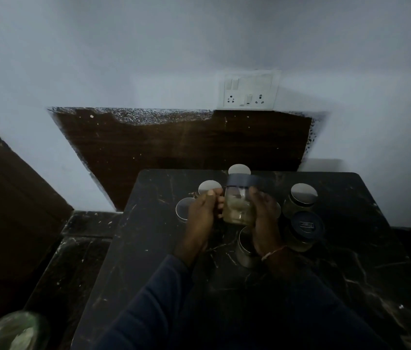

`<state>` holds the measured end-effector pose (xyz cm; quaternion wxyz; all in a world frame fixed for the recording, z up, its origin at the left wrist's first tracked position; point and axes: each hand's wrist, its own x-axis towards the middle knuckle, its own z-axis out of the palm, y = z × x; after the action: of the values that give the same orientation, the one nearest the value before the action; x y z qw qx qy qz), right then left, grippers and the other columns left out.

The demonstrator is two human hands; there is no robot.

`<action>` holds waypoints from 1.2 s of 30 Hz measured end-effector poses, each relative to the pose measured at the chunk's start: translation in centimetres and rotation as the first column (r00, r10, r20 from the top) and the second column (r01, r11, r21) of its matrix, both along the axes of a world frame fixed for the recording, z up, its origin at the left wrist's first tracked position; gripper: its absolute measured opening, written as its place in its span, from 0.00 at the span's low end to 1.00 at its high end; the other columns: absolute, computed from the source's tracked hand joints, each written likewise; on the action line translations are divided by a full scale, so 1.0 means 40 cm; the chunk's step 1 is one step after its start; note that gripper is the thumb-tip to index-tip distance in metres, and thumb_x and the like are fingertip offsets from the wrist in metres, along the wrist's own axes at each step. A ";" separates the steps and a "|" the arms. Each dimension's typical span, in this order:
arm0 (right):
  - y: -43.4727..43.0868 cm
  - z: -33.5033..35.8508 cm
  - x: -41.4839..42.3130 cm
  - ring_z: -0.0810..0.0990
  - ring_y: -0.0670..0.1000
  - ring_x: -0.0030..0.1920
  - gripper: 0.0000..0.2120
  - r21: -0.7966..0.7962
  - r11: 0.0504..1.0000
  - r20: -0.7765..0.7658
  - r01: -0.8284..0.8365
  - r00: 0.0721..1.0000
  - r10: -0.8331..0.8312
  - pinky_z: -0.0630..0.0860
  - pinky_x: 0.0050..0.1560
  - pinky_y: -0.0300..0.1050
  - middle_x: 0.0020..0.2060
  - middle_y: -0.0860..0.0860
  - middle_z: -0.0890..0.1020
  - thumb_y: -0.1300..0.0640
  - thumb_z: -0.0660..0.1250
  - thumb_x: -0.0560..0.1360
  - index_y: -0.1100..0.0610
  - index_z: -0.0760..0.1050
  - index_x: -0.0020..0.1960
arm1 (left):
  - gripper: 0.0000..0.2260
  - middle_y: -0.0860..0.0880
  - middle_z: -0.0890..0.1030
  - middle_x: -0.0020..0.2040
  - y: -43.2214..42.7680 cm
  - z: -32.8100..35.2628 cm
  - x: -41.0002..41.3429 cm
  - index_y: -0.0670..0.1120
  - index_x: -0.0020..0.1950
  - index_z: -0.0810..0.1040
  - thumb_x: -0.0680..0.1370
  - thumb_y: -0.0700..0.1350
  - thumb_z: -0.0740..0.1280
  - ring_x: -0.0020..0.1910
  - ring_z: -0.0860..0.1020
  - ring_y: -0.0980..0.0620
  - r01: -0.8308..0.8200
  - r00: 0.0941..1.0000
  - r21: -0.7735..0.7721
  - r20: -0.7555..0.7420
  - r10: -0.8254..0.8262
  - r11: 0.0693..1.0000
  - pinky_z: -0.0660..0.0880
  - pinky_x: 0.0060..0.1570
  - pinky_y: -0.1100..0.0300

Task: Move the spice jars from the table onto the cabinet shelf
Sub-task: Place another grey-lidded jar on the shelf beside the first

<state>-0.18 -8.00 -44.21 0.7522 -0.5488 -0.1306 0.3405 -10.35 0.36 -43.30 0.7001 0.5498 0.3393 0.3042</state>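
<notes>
Left hand [204,213] and right hand [266,218] grip one clear glass jar with dark blue lid [239,205] above black marble worktop [149,248]. Steel-lidded glass jars [303,195] cluster toward its far edge.

A dim pale wall [149,59] bears a socket panel [248,90] above brown boarding [174,147], behind the black marbled table [351,248]
</notes>
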 end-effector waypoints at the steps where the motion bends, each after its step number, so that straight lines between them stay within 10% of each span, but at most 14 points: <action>1: -0.005 0.003 0.012 0.84 0.58 0.52 0.21 0.069 0.997 -0.054 -0.044 0.997 0.048 0.83 0.47 0.53 0.53 0.57 0.85 0.41 0.63 0.74 0.53 0.79 0.59 | 0.14 0.48 0.82 0.43 0.008 0.005 0.000 0.46 0.54 0.78 0.84 0.48 0.54 0.43 0.80 0.50 0.009 1.000 -0.059 0.009 -0.008 0.998 0.77 0.40 0.60; 6: 0.007 -0.011 0.011 0.86 0.49 0.45 0.23 -0.090 0.968 -0.138 -0.236 0.965 0.223 0.82 0.38 0.41 0.46 0.51 0.87 0.37 0.53 0.80 0.49 0.82 0.50 | 0.20 0.40 0.85 0.50 -0.001 -0.007 0.013 0.43 0.57 0.78 0.82 0.57 0.54 0.47 0.84 0.44 0.090 0.996 -0.415 0.062 -0.071 0.905 0.81 0.41 0.52; 11: 0.020 -0.026 0.035 0.79 0.56 0.57 0.14 -0.372 0.928 0.166 -0.013 0.983 0.080 0.76 0.60 0.59 0.58 0.57 0.80 0.57 0.55 0.83 0.54 0.75 0.63 | 0.13 0.47 0.81 0.56 0.005 -0.023 -0.005 0.53 0.63 0.74 0.82 0.40 0.57 0.50 0.83 0.50 0.055 0.997 -0.227 0.057 -0.043 0.972 0.80 0.45 0.54; 23: 0.029 0.021 0.007 0.76 0.63 0.63 0.25 -0.185 0.973 -0.054 -0.137 0.990 0.129 0.73 0.63 0.62 0.65 0.62 0.75 0.46 0.48 0.83 0.58 0.62 0.75 | 0.20 0.46 0.77 0.64 0.018 0.013 -0.040 0.49 0.71 0.71 0.79 0.38 0.63 0.57 0.79 0.48 0.076 0.996 -0.185 0.063 -0.066 0.980 0.81 0.46 0.55; 32: 0.029 0.009 0.013 0.80 0.58 0.55 0.26 -0.185 0.960 -0.109 -0.210 0.975 0.192 0.77 0.46 0.49 0.61 0.60 0.78 0.44 0.47 0.83 0.59 0.66 0.71 | 0.18 0.49 0.82 0.54 0.016 -0.002 -0.047 0.48 0.67 0.74 0.78 0.35 0.64 0.50 0.83 0.53 0.049 0.997 -0.201 0.063 -0.037 0.978 0.81 0.43 0.58; 36: 0.032 0.003 0.013 0.78 0.62 0.61 0.26 -0.204 0.960 -0.144 -0.191 0.976 0.164 0.77 0.57 0.57 0.63 0.62 0.77 0.44 0.48 0.83 0.59 0.65 0.72 | 0.17 0.50 0.83 0.52 0.019 -0.009 -0.049 0.49 0.66 0.74 0.79 0.35 0.63 0.48 0.84 0.54 0.054 0.998 -0.226 0.056 -0.043 0.973 0.82 0.43 0.56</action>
<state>0.36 -6.72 -44.10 0.6609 -0.5911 -0.0939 0.4527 -12.33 1.13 -43.65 0.7741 0.4661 0.3405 0.2601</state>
